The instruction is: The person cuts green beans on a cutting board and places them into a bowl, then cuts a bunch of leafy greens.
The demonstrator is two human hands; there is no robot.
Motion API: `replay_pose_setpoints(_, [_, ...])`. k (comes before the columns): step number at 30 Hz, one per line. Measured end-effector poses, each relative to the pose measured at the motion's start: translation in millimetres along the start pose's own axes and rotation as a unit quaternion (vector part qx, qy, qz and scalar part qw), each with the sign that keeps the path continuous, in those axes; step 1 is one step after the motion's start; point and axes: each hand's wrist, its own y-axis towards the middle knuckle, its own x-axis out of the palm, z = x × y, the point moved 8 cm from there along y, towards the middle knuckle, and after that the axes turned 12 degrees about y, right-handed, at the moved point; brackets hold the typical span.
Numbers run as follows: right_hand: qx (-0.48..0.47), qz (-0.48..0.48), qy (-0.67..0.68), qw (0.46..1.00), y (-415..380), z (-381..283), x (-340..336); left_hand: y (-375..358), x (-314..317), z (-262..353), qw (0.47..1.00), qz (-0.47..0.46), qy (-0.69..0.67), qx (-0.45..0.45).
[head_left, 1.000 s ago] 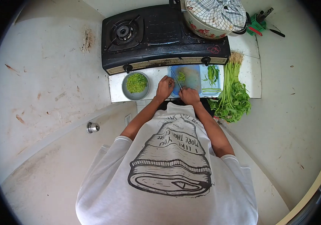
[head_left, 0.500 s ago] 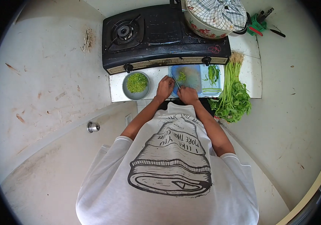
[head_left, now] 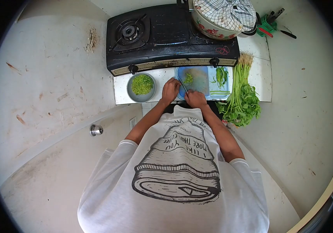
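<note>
My right hand is closed around the handle of a knife, whose thin blade slants up and left across the blue chopping board. Close to the blade's tip, at the board's left edge, my left hand has its fingers curled together; whatever they pinch is hidden. A small heap of chopped green stems lies on the board just right of the blade. Left of my left hand, a grey bowl holds finely chopped greens. Leaves and a few cut stems rest on the light-blue tray's right side.
A black gas stove spans the back of the white counter. On its right burner stands a flowered pot under a checked cloth. A bundle of leafy greens hangs over the counter's front edge at right. A green basket holds utensils.
Both hands stay almost in place, with the knife still at the board's left side. The camera view has shifted very slightly.
</note>
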Motion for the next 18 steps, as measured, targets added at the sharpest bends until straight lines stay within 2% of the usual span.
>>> replay_pose_setpoints(18, [-0.013,0.019,0.021,1.000,0,1,-6,-2,-3,-7,0.999,0.010,-0.033,-0.036])
